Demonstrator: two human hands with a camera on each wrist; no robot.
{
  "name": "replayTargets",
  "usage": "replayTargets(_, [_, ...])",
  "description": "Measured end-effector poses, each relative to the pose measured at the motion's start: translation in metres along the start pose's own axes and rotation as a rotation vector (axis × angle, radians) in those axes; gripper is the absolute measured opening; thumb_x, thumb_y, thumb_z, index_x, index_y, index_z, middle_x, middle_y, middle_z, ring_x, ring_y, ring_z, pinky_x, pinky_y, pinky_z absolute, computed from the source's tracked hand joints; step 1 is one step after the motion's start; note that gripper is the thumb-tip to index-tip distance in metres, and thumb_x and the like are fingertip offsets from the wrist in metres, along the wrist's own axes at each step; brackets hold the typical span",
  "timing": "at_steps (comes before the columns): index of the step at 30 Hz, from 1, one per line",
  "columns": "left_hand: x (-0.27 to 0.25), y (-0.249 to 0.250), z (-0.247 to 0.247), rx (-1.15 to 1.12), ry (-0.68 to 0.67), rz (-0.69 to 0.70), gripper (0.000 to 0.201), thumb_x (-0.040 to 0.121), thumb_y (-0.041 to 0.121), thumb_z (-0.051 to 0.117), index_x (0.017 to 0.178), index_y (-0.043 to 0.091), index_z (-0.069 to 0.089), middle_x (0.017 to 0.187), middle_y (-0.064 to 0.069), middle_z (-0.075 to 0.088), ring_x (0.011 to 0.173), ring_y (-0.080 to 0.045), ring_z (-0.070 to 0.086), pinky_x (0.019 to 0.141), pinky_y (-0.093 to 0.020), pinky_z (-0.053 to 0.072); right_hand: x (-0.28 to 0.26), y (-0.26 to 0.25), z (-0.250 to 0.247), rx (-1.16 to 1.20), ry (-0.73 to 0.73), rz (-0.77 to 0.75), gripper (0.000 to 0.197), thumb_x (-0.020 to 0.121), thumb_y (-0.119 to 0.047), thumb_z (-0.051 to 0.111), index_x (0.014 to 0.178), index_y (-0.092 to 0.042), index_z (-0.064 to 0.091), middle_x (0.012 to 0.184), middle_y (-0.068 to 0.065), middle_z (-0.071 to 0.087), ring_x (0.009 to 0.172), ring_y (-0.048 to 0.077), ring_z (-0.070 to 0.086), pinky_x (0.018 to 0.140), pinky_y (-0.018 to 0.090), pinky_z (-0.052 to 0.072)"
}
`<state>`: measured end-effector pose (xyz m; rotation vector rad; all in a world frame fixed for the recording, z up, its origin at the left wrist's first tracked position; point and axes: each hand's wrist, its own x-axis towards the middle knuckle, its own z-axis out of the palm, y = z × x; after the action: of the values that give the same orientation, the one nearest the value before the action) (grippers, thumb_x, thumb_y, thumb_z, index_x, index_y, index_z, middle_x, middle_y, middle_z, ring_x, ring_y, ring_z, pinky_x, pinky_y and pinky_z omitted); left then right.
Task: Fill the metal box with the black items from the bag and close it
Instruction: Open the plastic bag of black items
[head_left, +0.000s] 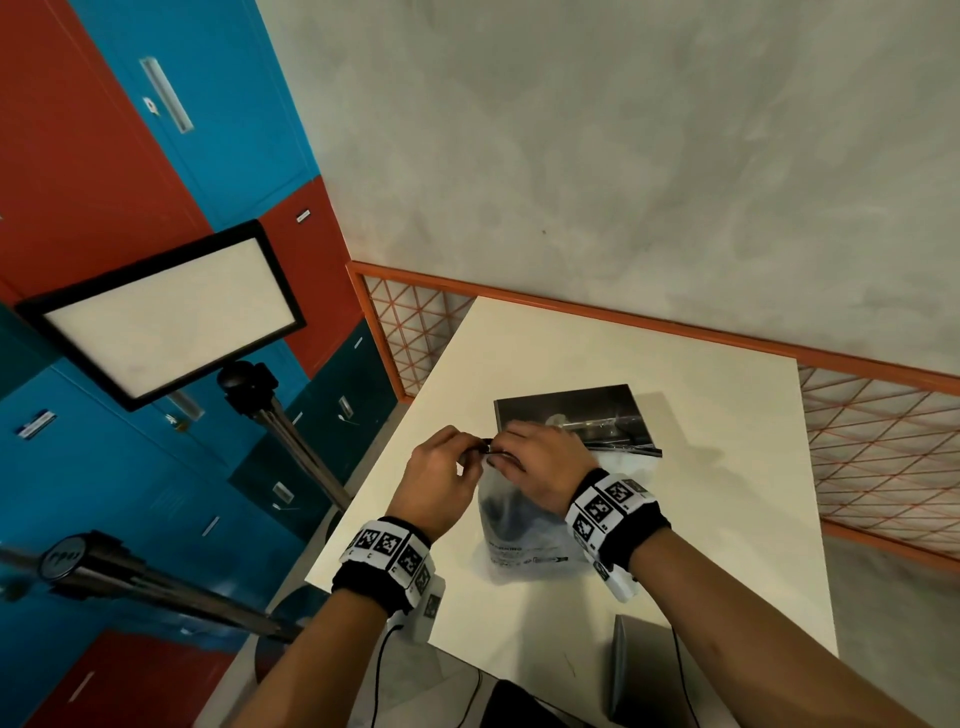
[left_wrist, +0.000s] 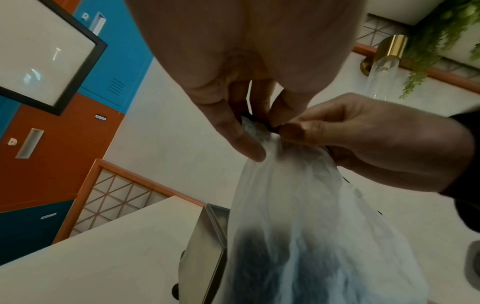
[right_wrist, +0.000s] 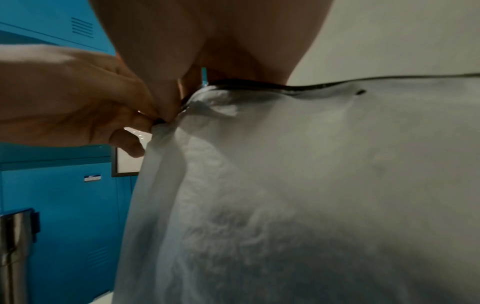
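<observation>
A frosted plastic bag (head_left: 524, 525) stands on the white table (head_left: 727, 467), with a dark mass of black items (left_wrist: 259, 259) showing through its lower part. My left hand (head_left: 470, 452) and right hand (head_left: 501, 449) both pinch the black zip strip (right_wrist: 311, 86) at the bag's top left corner, fingertips almost touching. In the left wrist view the left hand (left_wrist: 255, 127) meets the right hand (left_wrist: 291, 129) over the bag (left_wrist: 298, 205). Just behind the bag lies the shallow metal box (head_left: 576, 418), top uncovered, its rim (left_wrist: 210, 236) beside the bag.
A grey flat piece (head_left: 639, 670) sits at the table's near edge. A light panel on a tripod (head_left: 161, 317) stands left of the table, before red and blue lockers (head_left: 104, 156). An orange lattice rail (head_left: 883, 441) lines the table's far and right sides.
</observation>
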<state>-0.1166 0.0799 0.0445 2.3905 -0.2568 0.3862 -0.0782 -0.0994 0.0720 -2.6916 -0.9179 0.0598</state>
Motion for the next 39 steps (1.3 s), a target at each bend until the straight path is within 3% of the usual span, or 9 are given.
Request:
replayTargets(3, [0.001,0.0,-0.001,0.016,0.035,-0.045,0.015,0.093,0.009,0.064,0.08,0.012,0.072,0.075,0.002,0.062,0.065,-0.014,0.059,0.066,-0.029,0.049,-0.003,0.0,-0.005,-0.013,-0.024,0.119,0.049,0.1,-0.052,0.035,0.097,-0.018,0.069,0.098,-0.001,0.061,0.089,0.022,0.06,0.066,0.03,0.034])
replayTargets(6, [0.001,-0.001,-0.002,-0.006,0.048,-0.13,0.022,0.096,0.013,0.065,0.075,0.012,0.071,0.072,0.003,0.062,0.061,-0.014,0.059,0.064,-0.027,0.047,-0.002,0.003,-0.002,0.021,-0.018,0.168,0.055,0.1,-0.053,0.028,0.086,-0.012,0.063,0.093,0.001,0.06,0.085,0.023,0.059,0.068,0.032,0.037])
replayTargets(10, [0.006,0.002,0.004,-0.007,0.044,-0.157,0.023,0.093,0.014,0.068,0.07,0.01,0.071,0.069,-0.001,0.063,0.059,-0.02,0.062,0.061,-0.037,0.052,0.004,-0.002,0.004,0.025,0.006,0.196,0.041,0.098,-0.046,0.035,0.076,-0.016,0.055,0.091,0.004,0.061,0.084,0.023,0.059,0.072,0.035,0.044])
replayTargets(16, [0.006,-0.003,-0.003,0.05,0.067,-0.294,0.013,0.076,0.002,0.073,0.074,0.014,0.077,0.08,0.0,0.069,0.073,-0.02,0.064,0.072,-0.031,0.052,-0.004,0.017,-0.004,-0.043,-0.006,0.345,0.019,0.085,-0.036,0.049,0.077,-0.019,0.051,0.089,-0.001,0.06,0.088,0.02,0.06,0.089,0.041,0.048])
replayTargets(21, [0.004,-0.004,-0.006,0.029,0.074,-0.35,0.016,0.077,0.0,0.071,0.083,0.014,0.078,0.088,0.002,0.07,0.08,-0.018,0.065,0.079,-0.033,0.055,-0.014,0.041,-0.019,-0.115,-0.041,0.437,0.021,0.086,-0.028,0.055,0.097,-0.015,0.068,0.101,0.0,0.058,0.1,0.023,0.059,0.094,0.046,0.046])
replayTargets(24, [0.01,0.0,-0.003,0.037,0.096,-0.308,0.019,0.079,0.0,0.07,0.091,0.012,0.078,0.094,0.0,0.069,0.081,-0.019,0.067,0.079,-0.029,0.054,-0.018,0.043,-0.02,-0.029,-0.069,0.401,0.031,0.084,-0.028,0.059,0.115,-0.024,0.06,0.113,-0.002,0.054,0.108,0.024,0.056,0.09,0.044,0.049])
replayTargets(29, [0.015,-0.002,-0.01,0.049,0.116,-0.286,0.021,0.079,-0.003,0.068,0.087,0.014,0.078,0.089,0.004,0.064,0.076,-0.015,0.062,0.074,-0.024,0.05,-0.036,0.065,-0.033,0.06,-0.137,0.59,0.045,0.084,-0.032,0.059,0.127,-0.043,0.048,0.128,0.001,0.048,0.112,0.029,0.055,0.089,0.043,0.05])
replayTargets(35, [0.012,0.005,0.002,-0.02,0.142,-0.299,0.033,0.079,-0.003,0.067,0.105,0.016,0.07,0.103,0.001,0.056,0.078,-0.01,0.058,0.08,-0.028,0.051,-0.043,0.063,-0.023,0.394,-0.056,0.547,0.059,0.086,-0.006,0.051,0.137,-0.035,0.044,0.102,0.016,0.064,0.076,0.025,0.058,0.064,0.025,0.046])
replayTargets(39, [0.012,0.001,0.007,-0.049,0.031,-0.543,0.047,0.084,0.011,0.069,0.126,0.02,0.051,0.116,0.0,0.047,0.095,-0.017,0.056,0.088,-0.03,0.047,-0.046,0.061,-0.011,0.493,0.085,0.537,0.064,0.082,0.006,0.045,0.134,-0.032,0.05,0.098,0.002,0.059,0.086,0.024,0.058,0.074,0.026,0.046])
